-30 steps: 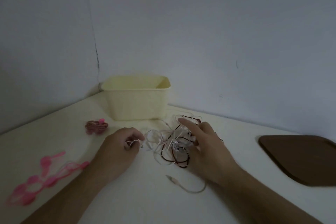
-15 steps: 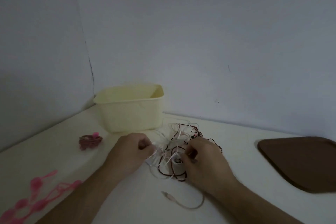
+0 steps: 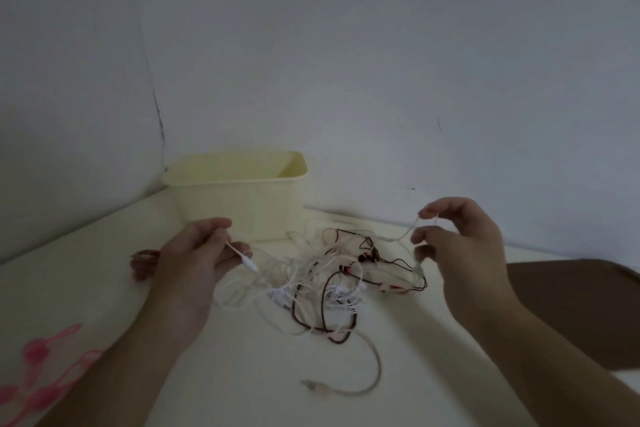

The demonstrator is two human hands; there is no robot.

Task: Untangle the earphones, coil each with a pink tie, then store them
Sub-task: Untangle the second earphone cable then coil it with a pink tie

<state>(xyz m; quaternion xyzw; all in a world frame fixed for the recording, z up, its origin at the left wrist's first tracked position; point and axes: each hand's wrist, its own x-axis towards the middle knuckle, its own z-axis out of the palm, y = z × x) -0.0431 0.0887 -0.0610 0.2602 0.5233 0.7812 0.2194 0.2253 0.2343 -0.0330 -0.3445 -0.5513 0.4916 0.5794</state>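
A tangle of white and dark red earphone cables (image 3: 325,288) lies on the cream table between my hands. My left hand (image 3: 197,256) is raised left of the tangle and pinches a white cable end with a small plug. My right hand (image 3: 457,239) is lifted to the right and pinches another stretch of white cable between thumb and fingers. A loose white plug end (image 3: 311,385) trails toward me. Pink ties (image 3: 45,374) lie at the near left. A coiled dark red earphone (image 3: 142,262) with a pink tie sits partly hidden behind my left hand.
A pale yellow open bin (image 3: 242,191) stands at the back by the wall corner. A brown tray (image 3: 581,305) lies at the right edge of the table. Grey walls close the table behind and on the left.
Both hands have lifted off the tangle and moved apart, each pulling a white cable strand outward. The tangle has spread out and loosened.
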